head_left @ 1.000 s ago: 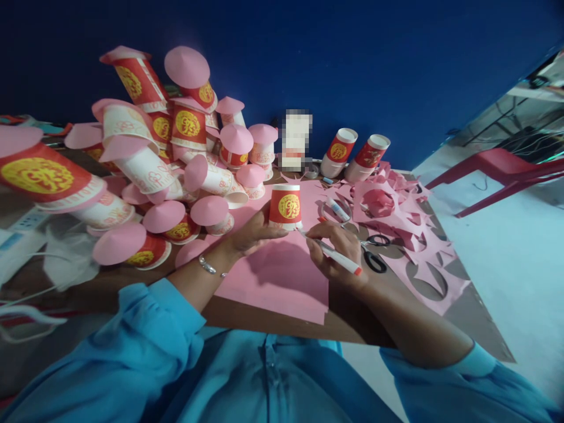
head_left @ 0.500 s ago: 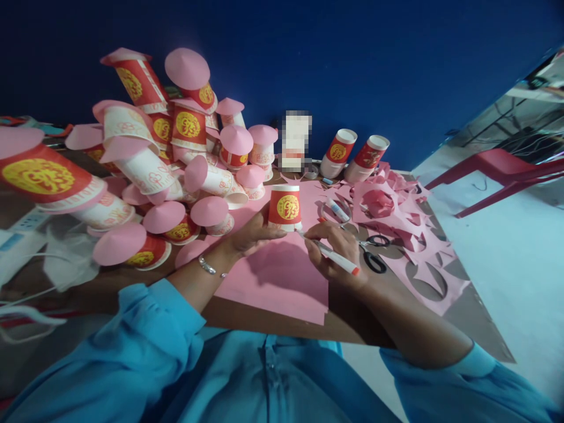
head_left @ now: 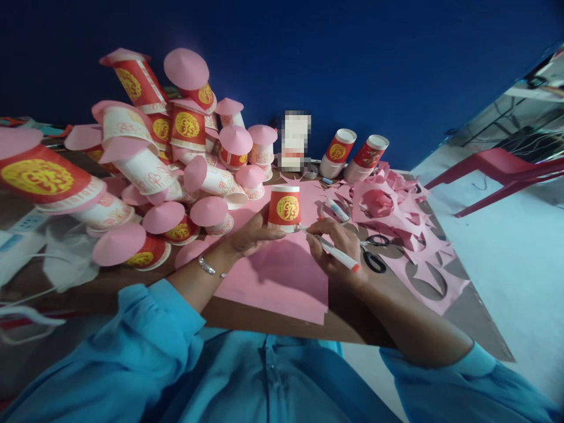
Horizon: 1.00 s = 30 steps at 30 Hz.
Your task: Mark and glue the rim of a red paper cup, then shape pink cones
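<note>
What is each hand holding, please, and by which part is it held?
The left hand holds a red paper cup by its lower edge; the right hand holds a white marker by the barrel, toward the tip.

Marker (head_left: 338,254) between cup (head_left: 284,205) and scissors (head_left: 368,262)

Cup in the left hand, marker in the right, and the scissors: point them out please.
Cup (head_left: 288,207), head view: on its yellow emblem.
Marker (head_left: 339,255), head view: on its white barrel.
Scissors (head_left: 367,258), head view: on a black handle loop.
</note>
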Each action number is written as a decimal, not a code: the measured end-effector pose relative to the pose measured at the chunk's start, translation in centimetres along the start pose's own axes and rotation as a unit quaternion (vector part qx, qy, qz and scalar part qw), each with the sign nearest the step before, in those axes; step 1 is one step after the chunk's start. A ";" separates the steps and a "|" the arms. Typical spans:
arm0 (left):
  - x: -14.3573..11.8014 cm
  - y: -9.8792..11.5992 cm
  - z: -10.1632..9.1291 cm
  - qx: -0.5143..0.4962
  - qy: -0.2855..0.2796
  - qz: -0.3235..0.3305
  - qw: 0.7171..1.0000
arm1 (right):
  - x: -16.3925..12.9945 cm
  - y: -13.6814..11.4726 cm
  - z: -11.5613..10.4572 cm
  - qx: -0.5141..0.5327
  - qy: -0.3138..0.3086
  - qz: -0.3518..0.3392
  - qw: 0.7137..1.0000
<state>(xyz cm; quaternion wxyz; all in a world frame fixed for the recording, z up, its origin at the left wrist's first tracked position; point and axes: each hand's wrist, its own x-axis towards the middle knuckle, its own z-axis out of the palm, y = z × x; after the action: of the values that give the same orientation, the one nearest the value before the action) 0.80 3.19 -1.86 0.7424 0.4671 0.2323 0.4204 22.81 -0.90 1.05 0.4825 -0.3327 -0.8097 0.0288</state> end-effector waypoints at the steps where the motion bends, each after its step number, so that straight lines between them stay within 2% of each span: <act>1: 0.0 0.0 0.0 0.001 -0.001 0.002 1.000 | 0.0 0.0 0.0 -0.002 -0.002 0.003 1.000; 13: -0.3 0.2 0.1 0.024 0.013 -0.008 1.000 | 0.0 -0.2 0.0 0.031 -0.011 -0.011 0.999; 24: -0.2 0.2 0.0 0.032 0.020 -0.014 0.999 | 0.0 -0.2 0.1 0.037 0.012 -0.039 0.998; 30: 0.0 -0.2 -0.4 0.032 0.010 -0.007 0.999 | -0.2 0.0 0.2 0.026 -0.006 -0.041 0.999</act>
<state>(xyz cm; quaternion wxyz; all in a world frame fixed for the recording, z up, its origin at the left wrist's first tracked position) 0.56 3.31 -2.20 0.7274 0.4852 0.2561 0.4121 22.71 -0.94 0.83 0.4873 -0.2864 -0.8243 0.0319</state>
